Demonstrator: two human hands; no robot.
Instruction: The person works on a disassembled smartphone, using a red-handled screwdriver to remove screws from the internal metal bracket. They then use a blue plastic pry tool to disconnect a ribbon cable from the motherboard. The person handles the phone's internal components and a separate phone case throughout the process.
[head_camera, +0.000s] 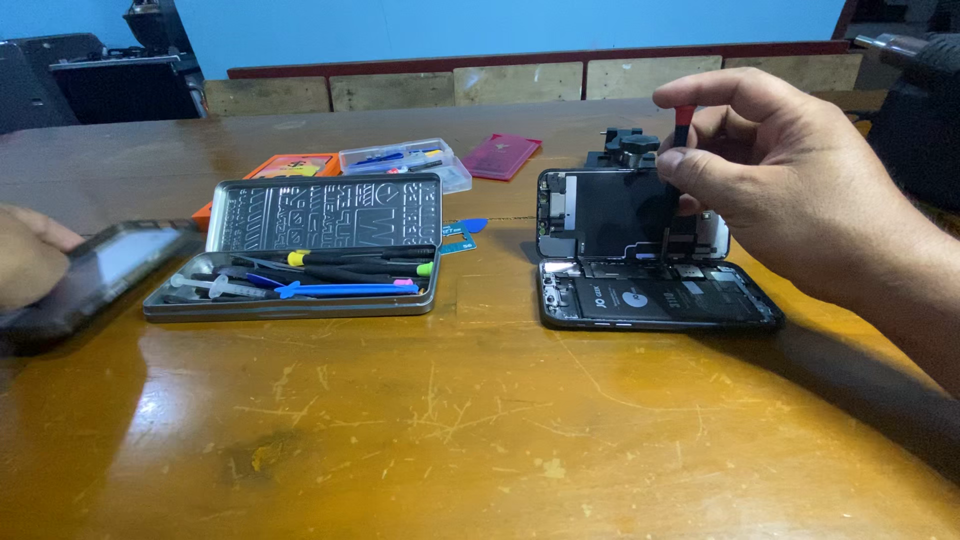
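Pinching a thin red-topped screwdriver (678, 170) upright over the opened phone (655, 295), our right hand (790, 180) works while our left hand (25, 255) grips a second phone (95, 270).

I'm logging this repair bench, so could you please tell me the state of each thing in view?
Phone: opened, screen propped upright.
Metal tool tin: lid open, tools inside.
Screwdriver: upright, tip down in the phone.
Right hand: shut on the screwdriver.
Left hand: holding a second phone, tilted.
Clear plastic box: closed.
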